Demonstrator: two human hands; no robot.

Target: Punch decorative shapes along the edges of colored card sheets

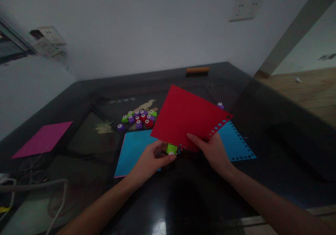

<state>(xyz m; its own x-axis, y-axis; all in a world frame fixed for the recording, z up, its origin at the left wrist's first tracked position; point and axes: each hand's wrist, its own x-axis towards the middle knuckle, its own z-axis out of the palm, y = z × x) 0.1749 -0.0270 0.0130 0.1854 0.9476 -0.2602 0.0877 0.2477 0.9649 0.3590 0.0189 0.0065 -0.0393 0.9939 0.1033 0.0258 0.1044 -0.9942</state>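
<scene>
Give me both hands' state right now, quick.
Left hand: closed on a green punch at the red paper's edge.
Right hand: closed, pinching the red paper.

The left hand (151,159) pinches a small green plastic paper punch (172,149) at the near edge of a red sheet of card (185,116), which the right hand (214,151) holds tilted above a blue sheet of card (133,149) lying on the dark glass table (275,158). Behind the blue sheet, left of the red one, sits a cluster of small plastic punches (139,118). One lone purple punch (220,105) lies behind the red sheet's right corner. A magenta paper sheet (43,138) lies far left. A brown wooden bar (197,70) rests at the table's far edge
</scene>
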